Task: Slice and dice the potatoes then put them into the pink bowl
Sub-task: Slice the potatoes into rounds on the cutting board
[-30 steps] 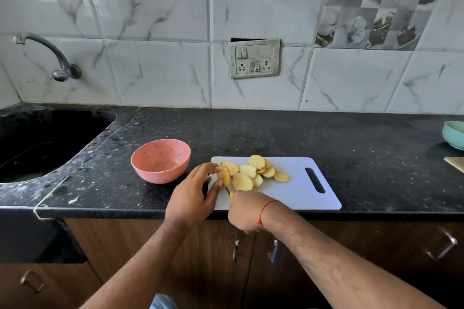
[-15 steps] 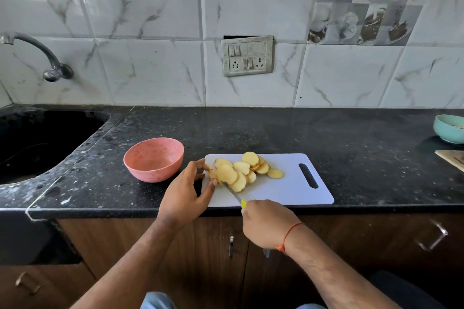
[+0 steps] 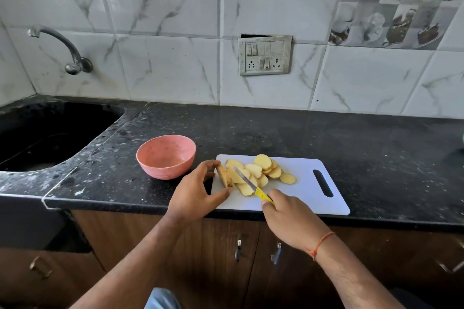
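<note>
Yellow-handled knife point(image 3: 251, 186), gripped by the right hand point(image 3: 288, 218), angles its blade toward eleven o'clock at the potato end piece point(image 3: 224, 175) pinched by the nearer left hand point(image 3: 194, 192) on the board's point(image 3: 305, 198) nine-o'clock edge.

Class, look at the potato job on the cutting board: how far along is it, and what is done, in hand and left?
Done: many potato slices lie on the white cutting board. In hand: the left hand pinches the potato end piece, while the right hand holds the knife beside it. Left: no dice are visible, and the pink bowl has no potato in it.
</note>
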A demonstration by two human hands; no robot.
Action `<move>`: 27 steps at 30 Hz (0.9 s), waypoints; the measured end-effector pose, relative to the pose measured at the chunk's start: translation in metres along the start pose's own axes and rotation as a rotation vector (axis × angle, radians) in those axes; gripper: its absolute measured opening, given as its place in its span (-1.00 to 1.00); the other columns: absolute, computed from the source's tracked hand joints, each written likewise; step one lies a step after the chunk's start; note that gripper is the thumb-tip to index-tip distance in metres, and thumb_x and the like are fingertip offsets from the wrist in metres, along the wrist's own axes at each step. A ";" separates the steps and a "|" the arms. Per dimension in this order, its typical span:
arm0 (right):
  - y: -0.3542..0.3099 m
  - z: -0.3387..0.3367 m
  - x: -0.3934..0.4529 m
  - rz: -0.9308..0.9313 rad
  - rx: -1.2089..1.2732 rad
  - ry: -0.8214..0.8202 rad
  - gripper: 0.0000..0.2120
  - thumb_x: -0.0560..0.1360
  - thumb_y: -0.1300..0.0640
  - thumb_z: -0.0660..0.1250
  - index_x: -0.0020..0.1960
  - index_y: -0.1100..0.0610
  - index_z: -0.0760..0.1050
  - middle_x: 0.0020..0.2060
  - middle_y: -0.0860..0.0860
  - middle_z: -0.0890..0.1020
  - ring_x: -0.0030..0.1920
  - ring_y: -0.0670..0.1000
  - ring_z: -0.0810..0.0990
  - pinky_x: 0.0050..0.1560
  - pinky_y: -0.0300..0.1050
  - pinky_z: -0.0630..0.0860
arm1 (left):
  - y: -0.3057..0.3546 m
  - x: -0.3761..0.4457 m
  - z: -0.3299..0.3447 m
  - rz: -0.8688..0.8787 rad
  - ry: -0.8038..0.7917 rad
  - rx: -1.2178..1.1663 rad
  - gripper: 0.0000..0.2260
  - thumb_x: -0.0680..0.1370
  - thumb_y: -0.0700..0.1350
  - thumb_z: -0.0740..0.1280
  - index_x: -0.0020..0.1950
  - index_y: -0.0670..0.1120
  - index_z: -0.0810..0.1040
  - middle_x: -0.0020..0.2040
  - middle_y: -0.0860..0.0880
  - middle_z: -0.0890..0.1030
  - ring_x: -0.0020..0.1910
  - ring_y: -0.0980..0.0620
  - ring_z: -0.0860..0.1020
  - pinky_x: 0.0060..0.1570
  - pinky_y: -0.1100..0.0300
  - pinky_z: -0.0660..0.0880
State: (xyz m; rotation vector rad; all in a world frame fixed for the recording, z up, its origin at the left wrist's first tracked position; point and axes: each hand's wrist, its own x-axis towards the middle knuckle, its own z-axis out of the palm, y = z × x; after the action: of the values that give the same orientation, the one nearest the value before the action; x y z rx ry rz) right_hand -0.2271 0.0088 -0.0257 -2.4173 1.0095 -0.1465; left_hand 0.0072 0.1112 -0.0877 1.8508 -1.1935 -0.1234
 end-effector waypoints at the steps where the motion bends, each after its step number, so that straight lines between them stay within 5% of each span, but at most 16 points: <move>1: 0.000 0.004 0.000 -0.009 -0.016 0.014 -0.74 0.72 -0.05 0.09 -0.05 0.06 0.39 -0.27 0.05 0.54 -0.27 0.01 0.47 -0.31 -0.06 0.31 | -0.001 0.001 0.001 0.001 0.003 0.021 -0.27 0.42 0.28 0.57 0.53 0.19 0.42 0.31 0.31 0.59 0.27 0.35 0.56 0.28 0.17 0.59; 9: -0.008 0.012 -0.007 -0.104 -0.263 0.180 -0.66 0.70 -0.15 0.09 -0.20 -0.05 0.27 -0.32 -0.06 0.47 -0.33 -0.04 0.42 -0.40 -0.13 0.22 | 0.000 0.004 0.001 -0.019 0.000 0.032 -0.25 0.40 0.37 0.52 0.55 0.21 0.42 0.31 0.29 0.62 0.30 0.32 0.55 0.33 0.18 0.55; 19: -0.003 0.013 -0.008 -0.057 -0.459 0.238 -0.71 0.71 -0.14 0.03 0.11 -0.06 0.48 -0.27 -0.08 0.52 -0.26 -0.04 0.54 -0.30 -0.13 0.47 | 0.002 0.003 -0.001 -0.013 0.000 0.053 -0.24 0.39 0.34 0.54 0.54 0.13 0.47 0.27 0.31 0.63 0.26 0.35 0.55 0.32 0.20 0.55; 27: 0.004 0.009 -0.007 -0.038 -0.473 0.265 -0.71 0.71 -0.15 0.04 0.10 -0.07 0.49 -0.27 -0.08 0.51 -0.26 -0.04 0.54 -0.29 -0.14 0.50 | 0.007 0.001 -0.004 -0.024 -0.049 0.025 -0.28 0.37 0.38 0.53 0.48 0.18 0.50 0.23 0.36 0.62 0.24 0.34 0.57 0.30 0.15 0.57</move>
State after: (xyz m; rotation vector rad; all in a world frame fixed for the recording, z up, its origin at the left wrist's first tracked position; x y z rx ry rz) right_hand -0.2318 0.0147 -0.0349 -2.9037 1.2262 -0.2745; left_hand 0.0049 0.1119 -0.0802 1.8937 -1.2116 -0.1695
